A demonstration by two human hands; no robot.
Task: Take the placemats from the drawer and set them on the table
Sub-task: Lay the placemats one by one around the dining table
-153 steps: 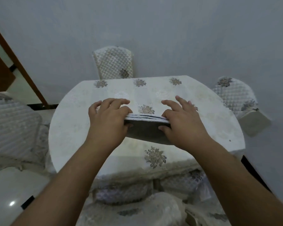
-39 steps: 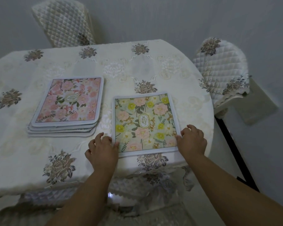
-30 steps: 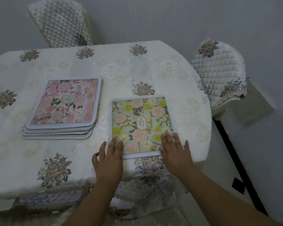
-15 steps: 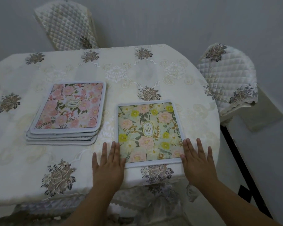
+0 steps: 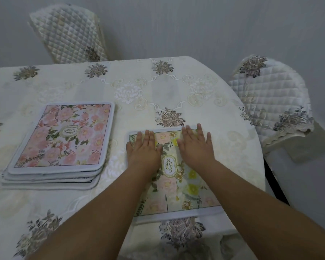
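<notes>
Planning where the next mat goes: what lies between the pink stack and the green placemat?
Only bare embroidered tablecloth; the head view shows nothing between the pink stack and green placemat.

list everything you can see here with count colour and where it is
green floral placemat: one, green with pink and yellow flowers, near table edge, under both hands
placemat stack: one, several mats, pink floral on top, left of the green one
tablecloth: one, cream with embroidered flowers, covering the table
far chair: one, cream quilted cover, behind the table
side chair: one, cream quilted cover, right of the table
left hand: flat on the green mat
right hand: flat on the green mat
</notes>
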